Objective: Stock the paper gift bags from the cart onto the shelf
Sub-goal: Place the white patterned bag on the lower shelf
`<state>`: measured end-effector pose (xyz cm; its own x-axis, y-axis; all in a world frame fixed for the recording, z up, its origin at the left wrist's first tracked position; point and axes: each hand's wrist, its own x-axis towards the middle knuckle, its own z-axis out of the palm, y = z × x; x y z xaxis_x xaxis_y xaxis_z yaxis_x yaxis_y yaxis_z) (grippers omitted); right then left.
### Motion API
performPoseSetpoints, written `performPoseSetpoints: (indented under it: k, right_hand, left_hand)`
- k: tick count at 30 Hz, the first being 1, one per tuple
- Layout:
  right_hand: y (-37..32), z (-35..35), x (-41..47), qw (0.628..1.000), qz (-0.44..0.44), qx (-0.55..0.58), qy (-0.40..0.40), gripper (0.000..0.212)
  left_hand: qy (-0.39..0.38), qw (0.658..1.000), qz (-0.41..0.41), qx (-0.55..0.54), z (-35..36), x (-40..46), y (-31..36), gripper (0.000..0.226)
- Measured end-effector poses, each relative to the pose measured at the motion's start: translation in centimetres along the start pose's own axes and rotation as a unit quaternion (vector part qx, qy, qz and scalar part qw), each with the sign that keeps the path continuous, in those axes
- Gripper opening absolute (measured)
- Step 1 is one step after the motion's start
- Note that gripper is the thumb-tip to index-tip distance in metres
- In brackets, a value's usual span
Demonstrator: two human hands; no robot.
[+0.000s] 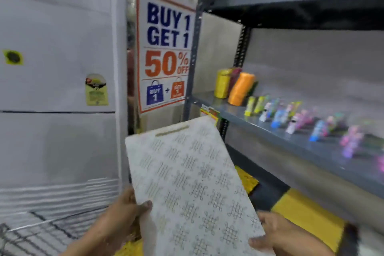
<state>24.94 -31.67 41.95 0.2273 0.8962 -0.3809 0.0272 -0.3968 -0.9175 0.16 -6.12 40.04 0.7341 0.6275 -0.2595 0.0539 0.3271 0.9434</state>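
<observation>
One gift bag up in both hands, shelf waiting on the right.

The flat patterned paper gift bag is off the cart but not yet on the shelf. The left hand pinches its lower left edge with the thumb on the face, while the right hand clamps the lower right corner. Yellow bags already lie on the lower shelf; how many remain I can't tell.

1 flat patterned paper gift bag, gripped by 2 hands: left hand, right hand. Beyond the fingers, 1 sale poster; 3 tall packets shelved, small colourful ones too blurred to count.
</observation>
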Motion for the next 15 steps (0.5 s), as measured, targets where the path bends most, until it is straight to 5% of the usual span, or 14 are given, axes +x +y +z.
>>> performPoseSetpoints:
  k: [5,9,13,15]
  right_hand:
    - [-0.9,2.8,-7.6,0.954,-0.139,0.172,0.202,0.044]
    - [-2.0,4.6,-12.9,0.880,-0.227,0.195,0.368,0.045]
    - [-1.7,6.4,-17.3,0.817,-0.282,0.207,0.459,0.038]
    - [-1.2,7.4,-18.9,0.791,-0.297,0.198,0.497,0.051]
  left_hand:
    - [-0.079,0.988,0.126,0.045,5.3,-1.6,7.3,0.035]
    - [-0.151,0.966,0.209,0.023,10.8,-2.5,11.6,0.044]
    - [-0.253,0.937,0.241,-0.022,15.6,-2.8,13.3,0.053]
    - [-0.298,0.923,0.242,-0.013,17.4,-3.1,12.9,0.052]
